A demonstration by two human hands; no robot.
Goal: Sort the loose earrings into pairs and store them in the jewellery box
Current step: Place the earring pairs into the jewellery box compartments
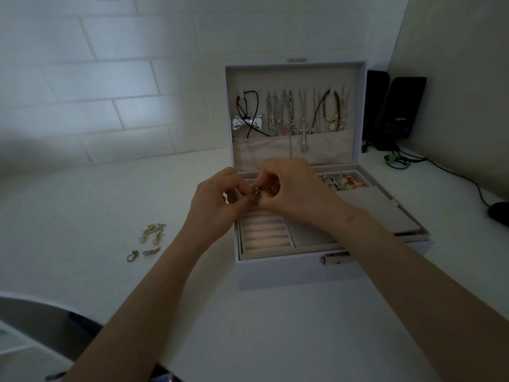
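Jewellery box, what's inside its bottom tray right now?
Ring rolls sit front left and colourful pieces back right. A grey flap covers the right side, and the left hand and right hand, pinching a small gold earring, hide the back left.

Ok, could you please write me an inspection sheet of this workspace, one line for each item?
Surface: white table, dimly lit.
Job's things: jewellery box open, lid upright, necklaces hanging inside the lid; loose earrings on the table left of the box; small gold earring held above the box.
Clutter: two black speakers behind the box on the right; dark mouse at the right edge.
Grippers: left hand and right hand both pinch the small gold earring.
Cables: black cable lies on the table, running toward the mouse.
Surroundings: white tiled wall behind the table.
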